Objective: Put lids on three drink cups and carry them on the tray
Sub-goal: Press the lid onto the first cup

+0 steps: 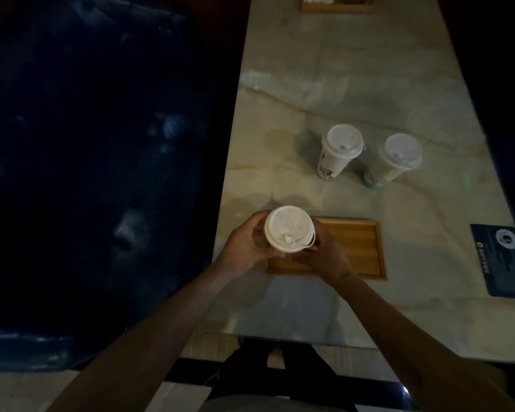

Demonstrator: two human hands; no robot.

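Note:
A drink cup with a white lid (288, 228) is held over the left end of the wooden tray (357, 248). My left hand (244, 246) grips its left side and my right hand (324, 257) grips its right side, both below the lid. Whether the cup's base touches the tray is hidden by the lid and hands. Two more lidded cups stand on the marble table beyond the tray: one with a dark print (338, 151) and, to its right, one with a blue base (394, 160). They stand close together, apart from the tray.
The marble table (324, 84) runs away from me, with its left edge next to a dark blue surface (87, 173). A dark card (500, 258) lies at the table's right edge. A wooden holder (336, 4) stands at the far end.

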